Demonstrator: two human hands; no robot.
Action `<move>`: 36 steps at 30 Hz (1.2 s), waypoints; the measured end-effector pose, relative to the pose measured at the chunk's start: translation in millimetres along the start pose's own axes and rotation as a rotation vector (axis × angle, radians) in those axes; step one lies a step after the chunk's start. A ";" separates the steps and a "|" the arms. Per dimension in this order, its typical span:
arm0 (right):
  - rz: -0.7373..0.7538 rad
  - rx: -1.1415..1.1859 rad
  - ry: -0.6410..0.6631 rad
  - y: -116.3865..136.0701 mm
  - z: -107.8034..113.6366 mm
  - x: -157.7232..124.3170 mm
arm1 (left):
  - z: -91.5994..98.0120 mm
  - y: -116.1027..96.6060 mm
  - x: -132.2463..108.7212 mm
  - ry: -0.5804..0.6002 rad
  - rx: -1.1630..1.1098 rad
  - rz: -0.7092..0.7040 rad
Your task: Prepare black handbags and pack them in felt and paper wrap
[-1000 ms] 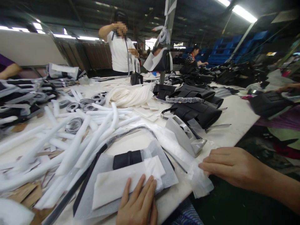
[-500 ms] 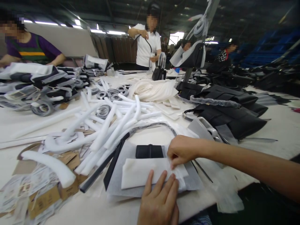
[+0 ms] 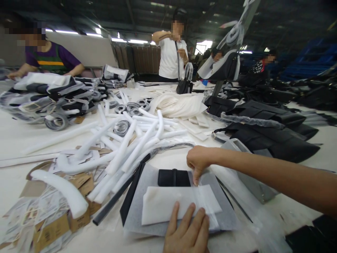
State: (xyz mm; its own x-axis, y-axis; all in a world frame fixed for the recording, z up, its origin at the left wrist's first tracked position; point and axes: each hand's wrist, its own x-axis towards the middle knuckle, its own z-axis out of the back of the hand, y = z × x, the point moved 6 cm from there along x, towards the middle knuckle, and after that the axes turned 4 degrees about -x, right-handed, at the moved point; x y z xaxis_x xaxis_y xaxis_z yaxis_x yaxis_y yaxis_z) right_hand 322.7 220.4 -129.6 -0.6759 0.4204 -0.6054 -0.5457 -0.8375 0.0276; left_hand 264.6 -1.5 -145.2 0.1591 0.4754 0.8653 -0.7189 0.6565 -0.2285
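Note:
A small black leather piece lies on a grey sheet near the table's front edge. A white foam wrap covers its near half. My left hand lies flat on the wrap's near edge, fingers stretched out. My right hand reaches in from the right, its fingers pinched together and pressing down at the wrap's far right corner, beside the black piece. What the pinch holds is too small to make out. A black strap runs off to the left under the sheet.
White foam tubes and cardboard tags litter the left. A grey tape dispenser stands right of my forearm, black bags behind it. Wrapped straps pile at far left. Other people work along the far side.
My right hand came from the table's right edge onto the wrap and now presses at its far right corner. My view has swung left. My left hand stays on the wrap.

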 end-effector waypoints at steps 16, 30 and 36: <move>-0.036 0.452 -0.265 6.5 -22.4 -48.8 | 5.7 1.1 0.2 0.082 -0.030 -0.023; -0.128 0.744 -0.494 -19.8 -25.6 -43.3 | 10.7 -0.4 3.2 0.341 -0.060 0.035; -0.075 0.514 -0.826 59.2 -58.7 -114.2 | 21.1 -0.5 10.7 0.490 -0.128 0.089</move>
State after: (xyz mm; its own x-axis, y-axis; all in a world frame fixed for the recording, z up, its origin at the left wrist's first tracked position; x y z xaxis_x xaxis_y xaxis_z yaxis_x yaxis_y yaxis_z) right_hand 396.7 102.3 -105.6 -0.6578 0.7430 0.1235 -0.6188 -0.6266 0.4738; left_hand 252.5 -9.1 -126.4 0.4220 0.7311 0.5361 -0.6603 0.6531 -0.3709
